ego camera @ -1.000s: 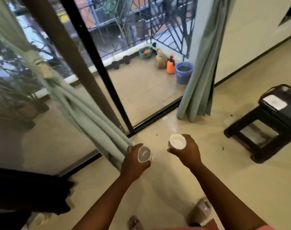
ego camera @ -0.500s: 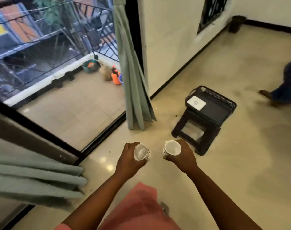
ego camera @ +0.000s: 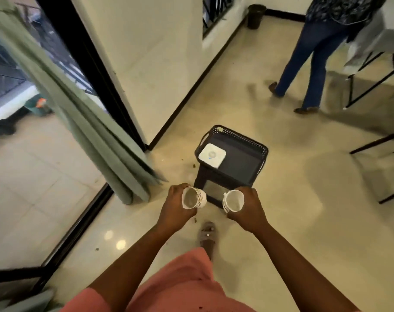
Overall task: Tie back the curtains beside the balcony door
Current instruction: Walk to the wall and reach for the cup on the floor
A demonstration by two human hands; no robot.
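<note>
A pale green curtain (ego camera: 83, 122) hangs loose beside the black balcony door frame (ego camera: 88, 64), its hem on the floor at left centre. My left hand (ego camera: 173, 210) grips a white patterned cup (ego camera: 193, 198), mouth toward me. A plain white cup (ego camera: 233, 201) is held the same way in my right hand (ego camera: 250, 210). Both hands are out in front of me, to the right of the curtain and just before a black stool. A corner of another green curtain (ego camera: 27, 302) shows at the bottom left.
The black stool carries a black perforated tray (ego camera: 243, 161) with a small white square device (ego camera: 212, 155). A person in blue jeans (ego camera: 308, 61) walks at the upper right beside black table legs (ego camera: 371, 79). A dark bin (ego camera: 256, 15) stands by the far wall.
My view has swung right, away from the tied left curtain toward the right curtain and the stool. Both hands still hold their cups. The other person has come further into view.
</note>
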